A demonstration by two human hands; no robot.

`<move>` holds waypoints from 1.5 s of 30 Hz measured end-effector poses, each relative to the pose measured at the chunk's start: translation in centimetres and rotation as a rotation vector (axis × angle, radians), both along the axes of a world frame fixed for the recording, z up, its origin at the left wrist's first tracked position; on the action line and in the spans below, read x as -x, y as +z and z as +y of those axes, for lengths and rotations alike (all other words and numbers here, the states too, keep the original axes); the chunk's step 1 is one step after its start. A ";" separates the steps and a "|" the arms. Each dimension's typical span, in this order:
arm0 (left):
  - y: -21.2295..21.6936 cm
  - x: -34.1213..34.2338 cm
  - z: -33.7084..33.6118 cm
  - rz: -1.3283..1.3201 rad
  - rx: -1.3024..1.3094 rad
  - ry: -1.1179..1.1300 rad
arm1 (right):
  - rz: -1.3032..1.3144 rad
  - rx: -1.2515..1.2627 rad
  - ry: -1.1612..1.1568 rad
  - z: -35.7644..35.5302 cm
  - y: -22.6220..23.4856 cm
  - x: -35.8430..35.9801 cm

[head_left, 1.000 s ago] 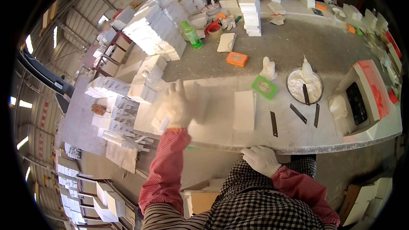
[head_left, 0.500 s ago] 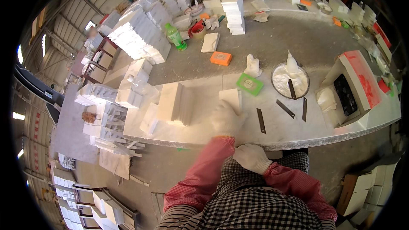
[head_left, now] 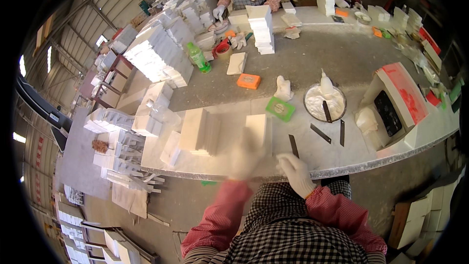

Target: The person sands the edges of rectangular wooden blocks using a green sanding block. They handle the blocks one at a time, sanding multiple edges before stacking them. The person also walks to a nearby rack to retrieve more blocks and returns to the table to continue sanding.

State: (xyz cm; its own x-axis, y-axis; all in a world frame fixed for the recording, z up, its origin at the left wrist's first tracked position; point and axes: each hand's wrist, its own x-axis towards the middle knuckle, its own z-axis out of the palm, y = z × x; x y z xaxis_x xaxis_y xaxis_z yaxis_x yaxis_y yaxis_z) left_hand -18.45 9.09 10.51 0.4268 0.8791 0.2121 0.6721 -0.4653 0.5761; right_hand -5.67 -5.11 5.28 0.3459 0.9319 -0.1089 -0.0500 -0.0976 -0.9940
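Observation:
My left hand (head_left: 243, 160), in a white glove, is smeared by motion beside the near end of a pale rectangular tile (head_left: 256, 124); its fingers cannot be made out. My gloved right hand (head_left: 296, 172) is at the front table edge, fingers partly extended and apart, with nothing seen in it. Just above its fingers lies a dark flat metal blade (head_left: 292, 144); whether they touch is unclear. Left of my left hand stands a row of upright pale tiles (head_left: 198, 132), with another pale piece (head_left: 170, 149) leaning beside it.
A bowl of white paste (head_left: 316, 110) holds a blade and a white nozzle bottle (head_left: 326, 84). Two more blades (head_left: 320, 133) lie nearby. Green (head_left: 280, 109) and orange (head_left: 248, 81) boxes lie behind. An open-sided box (head_left: 396, 105) stands right. Two people work across the table.
My left hand has drawn back toward me from the tile. My right hand has risen from my lap to the table edge near the blade. The whole view has shifted slightly.

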 end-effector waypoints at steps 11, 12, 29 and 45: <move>3.3 1.5 -6.2 -0.141 -0.171 -0.209 | -0.313 -0.082 0.001 3.1 7.3 -0.5; 3.3 1.4 -6.3 -0.183 -0.198 -0.220 | -0.283 -0.103 0.052 3.3 7.0 -0.7; 2.6 1.7 -6.9 0.013 -0.455 -0.199 | 0.053 -0.027 -0.151 1.8 3.9 -3.4; 3.6 4.7 -4.4 -0.444 0.575 -0.048 | 0.269 -0.030 -0.224 2.2 1.6 -4.6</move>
State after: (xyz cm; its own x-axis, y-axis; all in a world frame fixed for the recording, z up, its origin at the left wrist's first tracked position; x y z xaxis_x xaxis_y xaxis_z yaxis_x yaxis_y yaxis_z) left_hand -23.18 4.71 14.16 0.4483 0.8864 -0.1156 0.3047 -0.0300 0.9520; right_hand -1.02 -2.92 6.91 0.5047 0.8403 -0.1978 -0.3277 -0.0254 -0.9444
